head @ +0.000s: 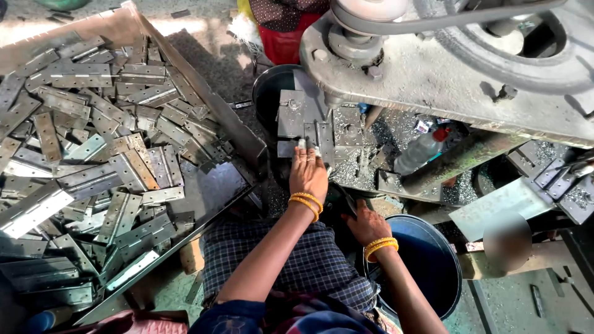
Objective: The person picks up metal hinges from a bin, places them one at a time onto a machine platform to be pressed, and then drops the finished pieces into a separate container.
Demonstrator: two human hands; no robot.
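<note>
Steel is everywhere in my view: a big slanted tray (207,102) on my left holds a heap of grey hinge plates (93,148), flat and folded, lying every which way. My left hand (307,175) reaches straight forward, forearm extended over my checked lap, palm down, wrist level. Its fingers (303,148) are pressed together on a small hinge piece (312,137) that sits on the bed of the press machine (433,74), right at the die blocks; the grip reads as a pinch on that piece, though the fingertips are partly hidden behind the metal and I would not swear to it. My right hand (366,226) hangs lower and nearer to me, elbow bent, knuckles up, resting at the rim of a dark blue bucket (433,272). I cannot tell whether its grip is spread or shut on something. Yellow bangles (307,203) ring both wrists. Metal shavings (402,130) litter the machine bed, and a plastic bottle (417,151) lies among them, well right of the left hand.
</note>
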